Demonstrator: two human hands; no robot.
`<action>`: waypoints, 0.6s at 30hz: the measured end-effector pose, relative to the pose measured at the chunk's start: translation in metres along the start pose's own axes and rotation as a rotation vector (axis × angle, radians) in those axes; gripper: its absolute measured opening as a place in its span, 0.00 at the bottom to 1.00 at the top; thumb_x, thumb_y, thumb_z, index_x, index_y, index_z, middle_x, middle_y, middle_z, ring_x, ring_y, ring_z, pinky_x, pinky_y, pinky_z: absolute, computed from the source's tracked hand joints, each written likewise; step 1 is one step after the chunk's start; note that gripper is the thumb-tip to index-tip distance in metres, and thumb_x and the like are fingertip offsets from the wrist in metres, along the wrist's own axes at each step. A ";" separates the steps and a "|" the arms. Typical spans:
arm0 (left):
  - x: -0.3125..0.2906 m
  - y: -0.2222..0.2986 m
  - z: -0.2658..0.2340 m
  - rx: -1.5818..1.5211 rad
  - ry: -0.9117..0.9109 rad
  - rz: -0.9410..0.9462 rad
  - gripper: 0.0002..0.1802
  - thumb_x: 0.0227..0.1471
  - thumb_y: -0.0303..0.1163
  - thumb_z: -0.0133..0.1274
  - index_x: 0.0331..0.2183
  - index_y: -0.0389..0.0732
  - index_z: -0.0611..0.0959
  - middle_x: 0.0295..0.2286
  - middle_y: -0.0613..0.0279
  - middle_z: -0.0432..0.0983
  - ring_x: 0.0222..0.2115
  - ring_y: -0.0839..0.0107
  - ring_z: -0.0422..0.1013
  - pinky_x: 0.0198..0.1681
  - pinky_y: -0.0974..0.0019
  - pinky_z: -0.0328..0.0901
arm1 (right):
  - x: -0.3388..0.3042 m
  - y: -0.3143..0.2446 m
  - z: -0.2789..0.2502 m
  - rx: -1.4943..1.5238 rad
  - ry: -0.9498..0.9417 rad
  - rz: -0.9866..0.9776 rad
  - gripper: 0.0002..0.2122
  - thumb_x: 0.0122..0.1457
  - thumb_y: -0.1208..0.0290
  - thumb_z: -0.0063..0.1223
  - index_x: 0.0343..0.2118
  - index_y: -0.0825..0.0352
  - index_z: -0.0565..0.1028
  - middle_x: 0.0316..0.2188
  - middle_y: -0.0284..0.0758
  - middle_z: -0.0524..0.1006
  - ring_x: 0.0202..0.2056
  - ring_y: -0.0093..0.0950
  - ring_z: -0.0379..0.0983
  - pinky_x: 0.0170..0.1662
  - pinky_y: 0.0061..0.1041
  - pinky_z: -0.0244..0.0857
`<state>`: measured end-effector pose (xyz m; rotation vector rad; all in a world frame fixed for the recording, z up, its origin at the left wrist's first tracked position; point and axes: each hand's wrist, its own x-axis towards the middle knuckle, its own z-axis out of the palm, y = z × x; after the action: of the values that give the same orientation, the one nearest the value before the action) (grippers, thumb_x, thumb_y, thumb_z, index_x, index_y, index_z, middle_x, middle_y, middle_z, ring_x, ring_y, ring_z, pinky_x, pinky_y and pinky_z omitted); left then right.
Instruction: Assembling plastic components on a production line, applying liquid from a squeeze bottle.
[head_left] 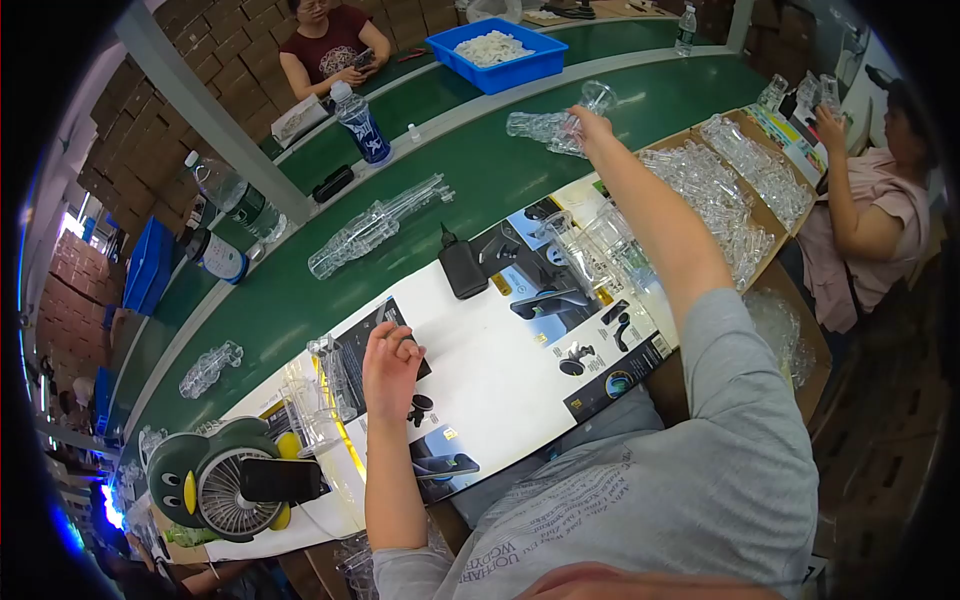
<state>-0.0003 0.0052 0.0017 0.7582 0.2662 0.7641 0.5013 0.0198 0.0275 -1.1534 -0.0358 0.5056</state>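
Note:
My right hand (592, 130) reaches far out over the green conveyor belt, its fingers closed on a clear plastic bottle-shaped part (543, 126). Beside that hand lies a round-ended clear piece (598, 97), partly behind the fingers. Above the printed white board (480, 365), my left hand (393, 368) is loosely curled, with nothing visible in its fingers. A black glue-type bottle (461, 265) with a pointed nozzle stands on the board between my arms. Clear plastic cups (590, 255) are grouped near my right forearm, and more clear pieces (318, 400) lie left of my left hand.
Two longer clear parts (370, 232) (210, 369) lie on the belt. Water bottles (235, 195) and a blue-labelled bottle (362, 125) line its far edge. A penguin-shaped fan (215, 480) stands left; a carton of clear parts (700, 190) sits right. Two other people sit nearby.

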 end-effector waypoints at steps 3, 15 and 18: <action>-0.003 0.000 -0.005 0.012 0.007 -0.017 0.16 0.52 0.35 0.44 0.43 0.40 0.68 0.35 0.60 0.71 0.31 0.71 0.67 0.43 0.62 0.62 | -0.051 -0.012 0.017 -0.083 -0.221 0.040 0.13 0.43 0.74 0.56 0.31 0.72 0.69 0.26 0.37 0.72 0.25 0.26 0.72 0.24 0.22 0.67; -0.004 -0.005 -0.005 -0.019 -0.200 -0.121 0.40 0.50 0.57 0.38 0.52 0.34 0.55 0.48 0.43 0.59 0.47 0.53 0.61 0.53 0.53 0.53 | -0.317 0.023 0.000 -0.355 -1.062 -0.267 0.22 0.46 0.76 0.56 0.46 0.66 0.66 0.43 0.33 0.69 0.43 0.23 0.68 0.44 0.25 0.63; -0.002 0.000 0.005 -0.327 0.204 -0.102 0.40 0.50 0.58 0.37 0.53 0.35 0.54 0.50 0.44 0.56 0.51 0.52 0.55 0.55 0.53 0.50 | -0.328 0.056 -0.008 -0.503 -1.104 -0.743 0.23 0.41 0.75 0.60 0.44 0.65 0.67 0.43 0.36 0.69 0.42 0.28 0.70 0.42 0.26 0.65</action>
<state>0.0003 0.0014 0.0051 0.3550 0.3508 0.7659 0.1921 -0.1011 0.0492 -1.1071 -1.5576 0.4074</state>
